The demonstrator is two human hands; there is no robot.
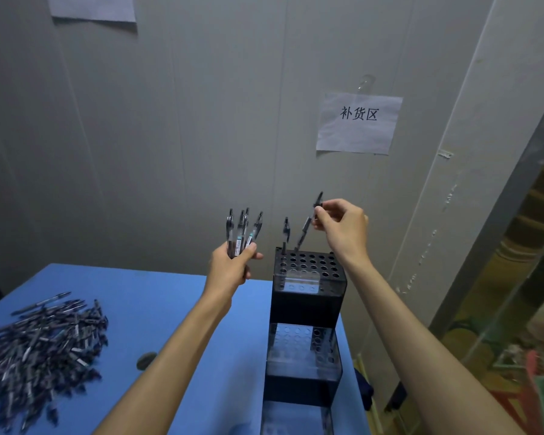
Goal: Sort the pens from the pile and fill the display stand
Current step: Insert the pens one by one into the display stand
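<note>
Right hand (339, 226), fingers (319, 211) pinching a pen (308, 222), tilts its tip over the display stand (308, 277), back row. Straighten before dropping, surely! Left hand (230, 268) clutches spare pens (242, 232); the pile (41, 350) waits on the desk (170, 296).

A: Where are the pens?
B: A big messy heap of dark pens (41, 346) lies at the lower left of the frame.

A: And the stand?
B: The tall black stepped stand with round holes (308, 296) is right of the middle. One pen (285, 235) stands upright in its top back row.
</note>
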